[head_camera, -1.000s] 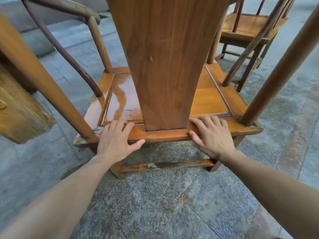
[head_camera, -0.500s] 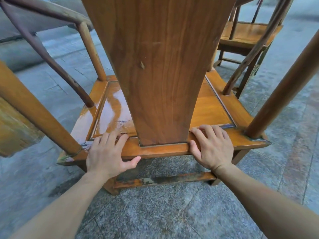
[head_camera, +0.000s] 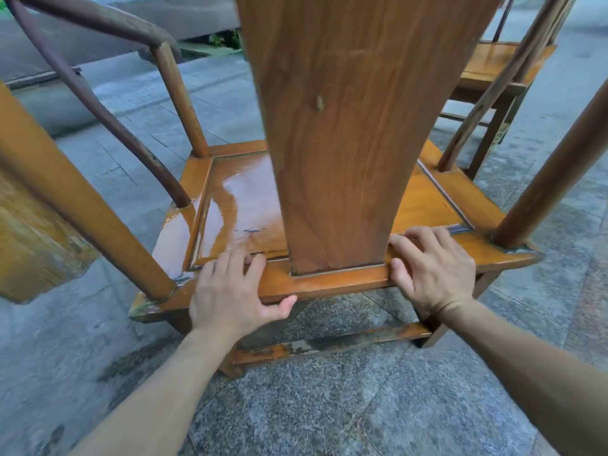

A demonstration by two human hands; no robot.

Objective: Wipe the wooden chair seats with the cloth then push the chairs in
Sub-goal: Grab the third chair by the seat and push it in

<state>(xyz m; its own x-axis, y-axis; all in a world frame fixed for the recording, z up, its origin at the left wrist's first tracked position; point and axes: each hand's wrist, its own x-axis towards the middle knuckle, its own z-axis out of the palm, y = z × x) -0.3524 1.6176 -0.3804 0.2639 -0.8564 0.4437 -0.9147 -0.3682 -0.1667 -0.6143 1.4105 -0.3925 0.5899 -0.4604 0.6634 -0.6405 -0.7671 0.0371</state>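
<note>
Both hands grip the back rail of the chair (head_camera: 329, 281) seat, left hand (head_camera: 230, 291) and right hand (head_camera: 434, 268) either side of the backrest, thumbs hooked under the edge. I'd push low and even so it slides straight across the stone floor (head_camera: 329, 406). No cloth in view, no writing or labels either.

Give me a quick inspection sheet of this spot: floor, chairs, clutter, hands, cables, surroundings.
Surface: grey stone floor, damp-looking patches.
Job's things: chair seen from behind; its seat is glossy and streaked wet on the left. No cloth in view.
Clutter: nothing seen.
Hands: left hand and right hand both on the seat's rear rail, fingers over the top, thumbs on the rail's outer edge.
Cables: nothing seen.
Surroundings: second chair at upper right; worn wooden block at left; bit of greenery beyond.
</note>
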